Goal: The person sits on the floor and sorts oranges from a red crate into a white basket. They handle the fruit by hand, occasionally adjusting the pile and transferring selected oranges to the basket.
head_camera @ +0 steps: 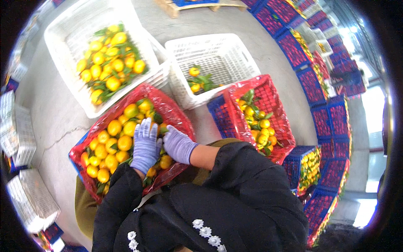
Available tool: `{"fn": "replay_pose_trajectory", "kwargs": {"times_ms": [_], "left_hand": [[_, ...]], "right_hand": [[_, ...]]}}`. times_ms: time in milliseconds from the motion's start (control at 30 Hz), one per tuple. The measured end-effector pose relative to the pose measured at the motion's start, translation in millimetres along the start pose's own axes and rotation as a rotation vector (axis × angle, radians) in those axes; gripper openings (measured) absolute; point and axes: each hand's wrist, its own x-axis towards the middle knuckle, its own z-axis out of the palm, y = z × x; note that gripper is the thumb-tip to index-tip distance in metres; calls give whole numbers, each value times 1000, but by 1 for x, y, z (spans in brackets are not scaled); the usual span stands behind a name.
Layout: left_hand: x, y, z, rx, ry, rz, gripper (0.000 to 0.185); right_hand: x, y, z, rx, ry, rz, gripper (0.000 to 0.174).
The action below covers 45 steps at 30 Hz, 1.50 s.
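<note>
Mandarins (111, 146) with green leaves fill a crate lined with red plastic film (176, 118) in front of me. My left hand (146, 148), in a pale purple knit glove, lies flat on the fruit near the middle, fingers stretched out. Close beside it, my right hand (178, 144), gloved alike, has its fingers curled at a green leaf and fruit by the crate's right part; whether it grips them is hidden. A second red-lined blue crate (281, 126) at the right holds smaller mandarins (263, 129) with leaves.
Beyond the lined crate stands a large white plastic crate (63, 72) of leafy mandarins. A white perforated crate (217, 39) holds a few fruits. Stacked blue crates (291, 50) curve along the right; white crates (34, 198) stand at the left. A wooden pallet (171, 8) lies at the top.
</note>
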Motion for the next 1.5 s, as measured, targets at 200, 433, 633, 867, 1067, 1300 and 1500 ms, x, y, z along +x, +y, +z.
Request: {"fn": "replay_pose_trajectory", "kwargs": {"times_ms": [200,433,633,867,1067,1300,1500], "left_hand": [[18,21,19,74,-186,-3,92],[16,20,26,181,-354,-51,94],[12,6,-3,-248,-139,-28,79],[-81,-5,-35,155,-345,107,43],[-115,0,-43,-75,-246,-28,37],[-75,25,-27,134,-331,223,43],[-86,21,-22,304,-231,350,36]], "right_hand": [[-129,103,-9,842,864,219,31],[-326,205,213,648,-241,1561,63],[-330,94,329,436,117,1469,88],[-389,84,286,809,663,1445,34],[-340,91,145,2113,1269,790,52],[-154,47,-4,2207,657,135,60],[-52,5,6,2190,479,374,53]]}}
